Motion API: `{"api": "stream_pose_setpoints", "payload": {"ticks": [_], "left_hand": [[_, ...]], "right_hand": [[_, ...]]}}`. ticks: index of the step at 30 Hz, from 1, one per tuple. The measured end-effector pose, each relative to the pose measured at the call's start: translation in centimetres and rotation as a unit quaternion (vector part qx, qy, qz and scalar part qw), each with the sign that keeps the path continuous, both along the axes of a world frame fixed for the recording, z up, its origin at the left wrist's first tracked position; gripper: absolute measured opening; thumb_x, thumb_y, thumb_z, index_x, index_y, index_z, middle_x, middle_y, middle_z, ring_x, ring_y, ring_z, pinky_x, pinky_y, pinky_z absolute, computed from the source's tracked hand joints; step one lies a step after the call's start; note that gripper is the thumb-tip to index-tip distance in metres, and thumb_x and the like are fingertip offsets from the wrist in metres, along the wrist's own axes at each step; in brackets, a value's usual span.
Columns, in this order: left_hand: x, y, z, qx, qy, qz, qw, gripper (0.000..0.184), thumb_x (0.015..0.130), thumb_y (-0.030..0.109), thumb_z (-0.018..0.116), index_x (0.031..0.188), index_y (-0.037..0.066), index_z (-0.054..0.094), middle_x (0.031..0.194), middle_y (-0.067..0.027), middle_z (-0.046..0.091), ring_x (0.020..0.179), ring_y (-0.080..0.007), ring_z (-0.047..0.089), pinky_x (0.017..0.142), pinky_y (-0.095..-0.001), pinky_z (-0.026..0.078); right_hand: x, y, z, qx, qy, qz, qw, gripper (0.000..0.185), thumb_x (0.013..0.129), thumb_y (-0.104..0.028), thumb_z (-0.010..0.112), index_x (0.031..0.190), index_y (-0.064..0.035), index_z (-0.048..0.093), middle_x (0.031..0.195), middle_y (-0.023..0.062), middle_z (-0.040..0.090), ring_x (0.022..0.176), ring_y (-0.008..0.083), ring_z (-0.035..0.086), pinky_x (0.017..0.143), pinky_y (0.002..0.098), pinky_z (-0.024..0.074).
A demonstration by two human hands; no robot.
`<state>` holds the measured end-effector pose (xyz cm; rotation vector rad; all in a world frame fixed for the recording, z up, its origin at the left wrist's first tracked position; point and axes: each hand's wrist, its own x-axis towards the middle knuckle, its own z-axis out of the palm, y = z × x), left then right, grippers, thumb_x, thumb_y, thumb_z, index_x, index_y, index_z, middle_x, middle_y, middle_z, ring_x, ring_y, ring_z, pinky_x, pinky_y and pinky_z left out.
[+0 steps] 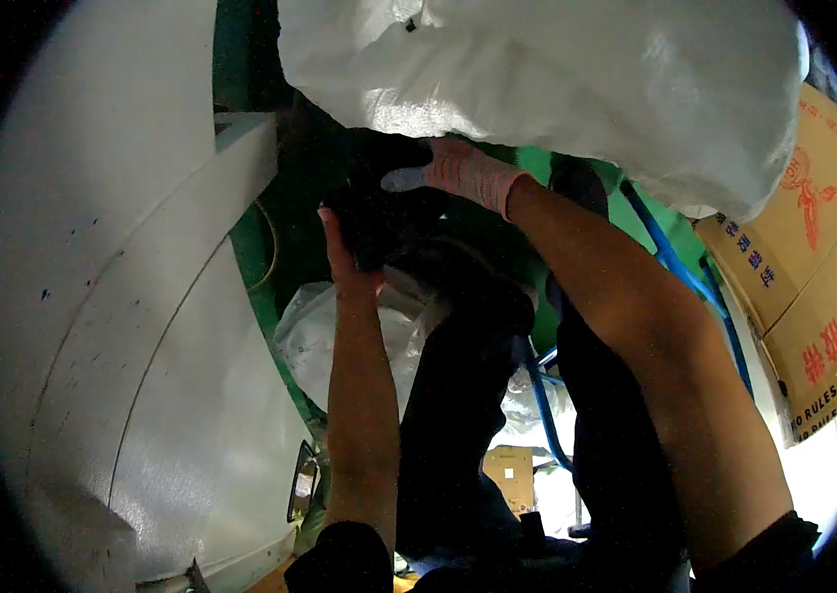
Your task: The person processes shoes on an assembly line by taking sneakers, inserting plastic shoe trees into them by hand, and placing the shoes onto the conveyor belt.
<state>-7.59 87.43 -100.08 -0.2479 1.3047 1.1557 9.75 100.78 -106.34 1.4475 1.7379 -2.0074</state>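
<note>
A soft-looking black item [394, 212] is held between my two hands in front of my knees. It is too dark to make out its kind. My left hand [347, 259] supports it from the lower left, with the thumb along its side and the other fingers mostly hidden. My right hand [463, 176], in a pale knit glove with light fingertips, grips its upper right part, just under a big white plastic sack [537, 79]. Below my left hand, a clear plastic bag [309, 336] lies by my leg.
A white panel [132, 296] with curved seams fills the left side. On the right, a brown cardboard carton [799, 257] with red print stands beside blue metal tubing [670, 257]. A smaller cardboard box [509, 474] shows between my legs. Green floor [285, 371] lies underneath.
</note>
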Motion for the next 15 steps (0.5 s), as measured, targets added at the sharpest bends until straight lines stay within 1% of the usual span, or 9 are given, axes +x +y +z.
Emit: {"api": "stream_pose_setpoints", "payload": {"ticks": [4, 6, 7, 9, 10, 12, 13, 14, 15], "left_hand": [[0.0, 0.7, 0.8, -0.007, 0.006, 0.004, 1.0, 0.074, 0.101, 0.066, 0.049, 0.153, 0.014, 0.045, 0.146, -0.0119, 0.055, 0.131, -0.0343, 0.055, 0.108, -0.0519, 0.049], [0.8, 0.5, 1.5, -0.027, -0.023, 0.012, 0.999, 0.074, 0.101, 0.066, 0.049, 0.152, 0.013, 0.046, 0.145, -0.011, 0.057, 0.13, -0.0331, 0.056, 0.107, -0.0512, 0.05], [1.1, 0.3, 1.9, -0.026, -0.022, 0.01, 0.999, 0.074, 0.101, 0.066, 0.049, 0.152, 0.013, 0.046, 0.145, -0.011, 0.057, 0.13, -0.0331, 0.056, 0.107, -0.0512, 0.05], [2.2, 0.2, 3.2, -0.046, -0.034, -0.016, 0.998, 0.077, 0.099, 0.067, 0.051, 0.152, 0.012, 0.046, 0.147, -0.011, 0.056, 0.132, -0.0328, 0.055, 0.108, -0.0512, 0.05], [3.1, 0.9, 4.6, -0.035, -0.031, -0.018, 0.999, 0.077, 0.099, 0.067, 0.051, 0.152, 0.012, 0.046, 0.147, -0.011, 0.056, 0.132, -0.0328, 0.055, 0.108, -0.0512, 0.05], [5.4, 1.7, 8.9, 0.029, -0.078, -0.021, 0.996, 0.081, 0.097, 0.069, 0.053, 0.152, 0.01, 0.046, 0.147, -0.011, 0.056, 0.132, -0.0333, 0.056, 0.108, -0.0515, 0.049], [6.7, 2.1, 11.5, 0.047, -0.067, -0.017, 0.997, 0.081, 0.097, 0.069, 0.053, 0.152, 0.01, 0.046, 0.147, -0.011, 0.056, 0.132, -0.0333, 0.056, 0.108, -0.0515, 0.049], [7.8, 2.8, 14.1, 0.049, -0.057, -0.002, 0.997, 0.083, 0.096, 0.07, 0.053, 0.152, 0.01, 0.046, 0.147, -0.0112, 0.056, 0.131, -0.0336, 0.056, 0.108, -0.0518, 0.049], [8.8, 3.6, 16.6, 0.051, -0.048, 0.015, 0.997, 0.084, 0.095, 0.072, 0.054, 0.152, 0.01, 0.046, 0.148, -0.0115, 0.055, 0.131, -0.0339, 0.056, 0.109, -0.0521, 0.049]], "right_hand": [[0.5, 0.8, 1.9, -0.035, -0.009, 0.043, 0.998, 0.117, 0.067, -0.071, 0.084, 0.153, -0.0031, 0.043, 0.147, 0.0203, 0.056, 0.137, 0.0341, 0.052, 0.115, 0.0418, 0.0411], [1.2, -0.1, 3.3, -0.027, 0.0, -0.074, 0.997, 0.113, 0.067, -0.072, 0.083, 0.149, -0.0024, 0.048, 0.144, 0.0199, 0.058, 0.133, 0.0325, 0.056, 0.113, 0.0402, 0.0427], [1.8, -0.1, 3.9, -0.027, 0.001, -0.076, 0.997, 0.113, 0.067, -0.072, 0.083, 0.149, -0.0024, 0.048, 0.144, 0.0199, 0.058, 0.133, 0.0325, 0.056, 0.113, 0.0402, 0.0427], [3.5, 0.6, 5.4, -0.152, -0.035, -0.039, 0.987, 0.111, 0.067, -0.073, 0.082, 0.145, -0.0008, 0.053, 0.143, 0.0207, 0.059, 0.131, 0.0305, 0.057, 0.112, 0.0392, 0.043], [4.1, 1.7, 8.0, -0.141, -0.032, -0.04, 0.989, 0.111, 0.067, -0.073, 0.082, 0.145, -0.0008, 0.053, 0.143, 0.0207, 0.059, 0.131, 0.0305, 0.057, 0.112, 0.0392, 0.043], [5.4, 3.4, 14.3, -0.124, -0.082, -0.012, 0.989, 0.094, 0.076, -0.065, 0.08, 0.144, -0.004, 0.056, 0.141, 0.0182, 0.061, 0.13, 0.0293, 0.058, 0.111, 0.0381, 0.0429], [7.1, 3.3, 14.8, -0.118, 0.139, -0.029, 0.983, 0.073, 0.088, -0.053, 0.074, 0.143, -0.0074, 0.058, 0.139, 0.0152, 0.063, 0.126, 0.0287, 0.06, 0.11, 0.0377, 0.0438], [8.6, 3.1, 14.7, 0.076, 0.154, 0.113, 0.979, 0.051, 0.095, -0.038, 0.066, 0.142, -0.0182, 0.059, 0.138, 0.0155, 0.061, 0.127, 0.031, 0.059, 0.11, 0.0388, 0.0432], [10.1, 2.8, 14.5, 0.294, 0.144, 0.209, 0.922, 0.04, 0.101, -0.023, 0.057, 0.141, -0.0291, 0.061, 0.138, 0.0158, 0.06, 0.127, 0.0332, 0.058, 0.111, 0.0398, 0.0426]]}}
